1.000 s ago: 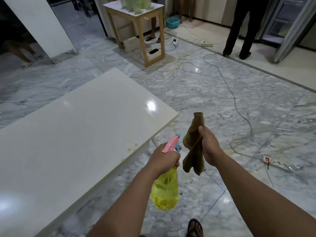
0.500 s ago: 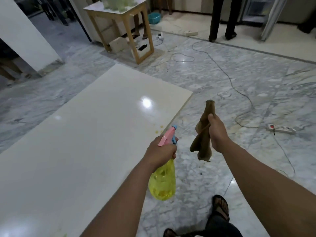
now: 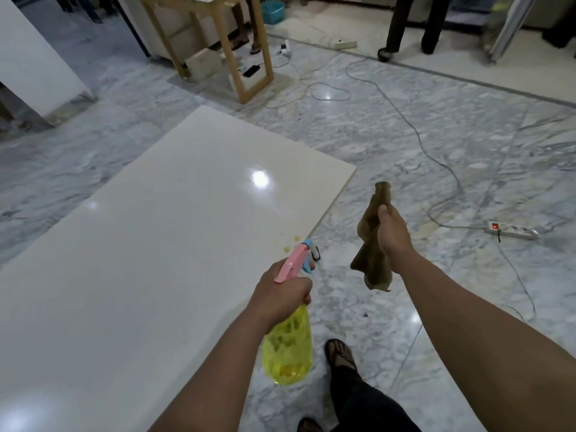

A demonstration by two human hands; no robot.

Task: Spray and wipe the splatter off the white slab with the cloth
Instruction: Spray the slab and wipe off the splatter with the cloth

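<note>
Both hands are full: the left hand (image 3: 282, 294) grips a yellow spray bottle (image 3: 288, 347) beside the white slab (image 3: 149, 244), the right hand (image 3: 393, 235) clutches a brown cloth (image 3: 371, 241) over the floor (image 3: 436, 151). Faint yellowish splatter (image 3: 291, 243), seemingly small drops, sits at the slab's near edge.

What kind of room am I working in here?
Probably a home or showroom doubling as a recording space: polished marble floor, the white slab lying low on it, a wooden table, and power strips with cords trailing across the floor.
</note>
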